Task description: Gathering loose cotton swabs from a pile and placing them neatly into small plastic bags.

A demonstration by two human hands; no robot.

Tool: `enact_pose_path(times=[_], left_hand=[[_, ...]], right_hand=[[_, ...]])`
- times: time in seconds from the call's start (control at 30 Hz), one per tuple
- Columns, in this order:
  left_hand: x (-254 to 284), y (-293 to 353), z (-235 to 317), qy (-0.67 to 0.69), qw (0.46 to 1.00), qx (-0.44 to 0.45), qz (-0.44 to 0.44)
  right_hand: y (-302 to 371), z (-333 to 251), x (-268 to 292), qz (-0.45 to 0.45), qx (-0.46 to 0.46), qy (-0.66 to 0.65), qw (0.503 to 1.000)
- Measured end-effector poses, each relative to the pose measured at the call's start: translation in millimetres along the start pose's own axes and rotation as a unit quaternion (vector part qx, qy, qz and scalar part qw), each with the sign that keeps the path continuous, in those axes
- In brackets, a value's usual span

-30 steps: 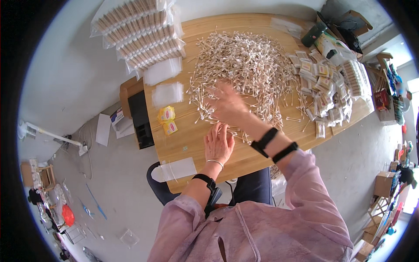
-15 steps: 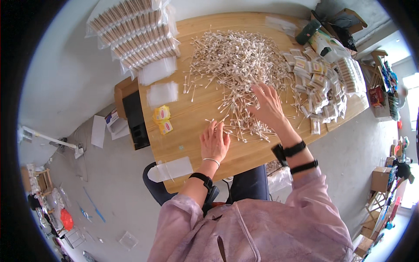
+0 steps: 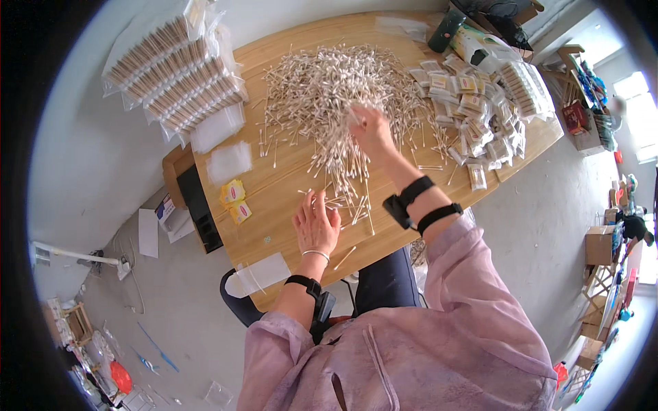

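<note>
A large heap of white-tipped cotton swabs [image 3: 329, 89] covers the far middle of the wooden table [image 3: 274, 188], with a looser trail reaching toward me. My right hand [image 3: 375, 133] is at the heap's near right side; motion blurs its fingers, so whether they grip swabs is unclear. Close to the near edge, my left hand [image 3: 316, 222] rests palm down with bent fingers. Cotton swabs poke out by its fingertips, apparently held there, though the palm side is hidden. One single swab [image 3: 345, 257] lies apart, to the right of this hand.
Small filled packets [image 3: 473, 103] are piled at the right. Bagged rows of swabs [image 3: 178, 75] stand at the far left, beside clear plastic bags [image 3: 229, 162] and yellow cards [image 3: 234, 200]. A white sheet [image 3: 259, 274] lies at the near left corner; a dark green bottle [image 3: 445, 31] stands at the back.
My right hand has moved farther into the heap, away from me. The near swab trail has thinned and shifted. My left hand stays near the front edge; the whole view has swung slightly.
</note>
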State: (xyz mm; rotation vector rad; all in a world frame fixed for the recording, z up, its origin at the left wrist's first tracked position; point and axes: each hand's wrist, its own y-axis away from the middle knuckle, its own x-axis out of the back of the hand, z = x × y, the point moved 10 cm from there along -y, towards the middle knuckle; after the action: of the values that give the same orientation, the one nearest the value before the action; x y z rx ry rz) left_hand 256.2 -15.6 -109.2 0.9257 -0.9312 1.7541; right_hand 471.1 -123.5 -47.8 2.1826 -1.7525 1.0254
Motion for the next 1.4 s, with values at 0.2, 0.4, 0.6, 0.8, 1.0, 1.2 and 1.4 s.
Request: enact_pose_path(times=[0.2,0.4,0.6,0.8,1.0,1.2,1.4], left_hand=[[-1.8,3.0,-11.3,-0.011,1.000,0.002,-0.015],[13.8,4.1,22.9,0.034,0.992,-0.119,-0.033],[1.2,4.4,8.9,0.003,0.998,-0.057,0.001],[-0.2,3.2,-0.4,0.014,0.999,-0.032,0.016],[7.9,1.4,0.9,-0.016,0.999,-0.034,0.014],[2.1,2.0,4.0,0.007,0.999,-0.032,0.007],[7.4,7.8,-17.7,0.014,1.000,-0.010,0.026]], right_hand=[[-25.3,37.6,45.8,-0.060,-0.146,0.006,0.987],[20.4,135.8,128.3,-0.017,-0.286,0.335,0.898],[36.6,110.3,47.8,-0.067,-0.172,0.271,0.945],[34.6,42.4,19.4,-0.025,0.022,0.103,0.994],[134.9,138.4,147.8,0.233,-0.430,0.240,0.839],[100.3,125.2,53.5,0.051,-0.155,0.177,0.971],[130.4,-25.3,-23.9,-0.153,0.119,0.092,0.977]])
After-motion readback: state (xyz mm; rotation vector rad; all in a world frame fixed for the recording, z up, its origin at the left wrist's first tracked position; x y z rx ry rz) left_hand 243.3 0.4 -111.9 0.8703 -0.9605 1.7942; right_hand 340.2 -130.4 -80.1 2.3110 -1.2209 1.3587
